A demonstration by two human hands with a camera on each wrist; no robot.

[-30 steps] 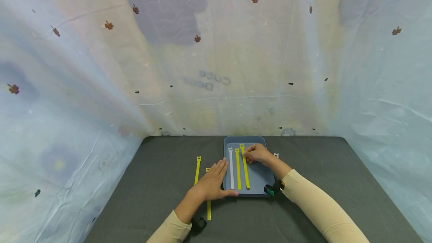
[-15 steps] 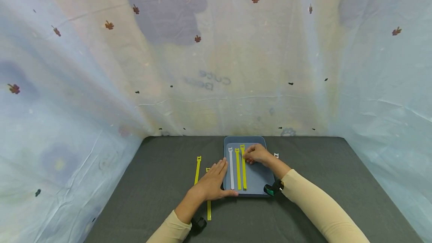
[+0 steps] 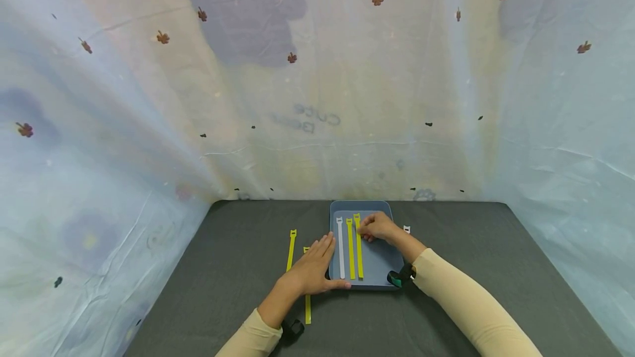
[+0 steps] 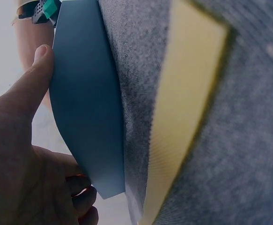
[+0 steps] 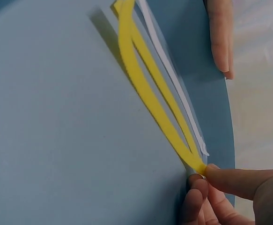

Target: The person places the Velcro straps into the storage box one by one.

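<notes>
A blue-grey tray (image 3: 384, 263) lies on the dark cloth. Inside it, a white hook-and-loop cable tie (image 3: 340, 252) and a yellow cable tie (image 3: 351, 255) lie side by side, slotted heads pointing away. To their right is another yellow cable tie (image 5: 159, 112), pinched near its head between thumb and fingers of my right hand (image 3: 378, 226). Its far stretch bows above the tray floor in the right wrist view, casting a shadow. My left hand (image 3: 311, 266) rests against the tray's near left corner, fingers extended along the left side and thumb on the front wall.
Left of the tray lie two more yellow cable ties, one farther out (image 3: 291, 249) and one (image 3: 308, 310) partly hidden under my left hand. A white tie's head (image 3: 407, 229) shows past my right forearm. A patterned curtain (image 3: 317, 98) hangs behind the table.
The near end of the pinched yellow cable tie has swung left, so it now lines up almost parallel with its neighbour. Both hands have stayed practically in place.
</notes>
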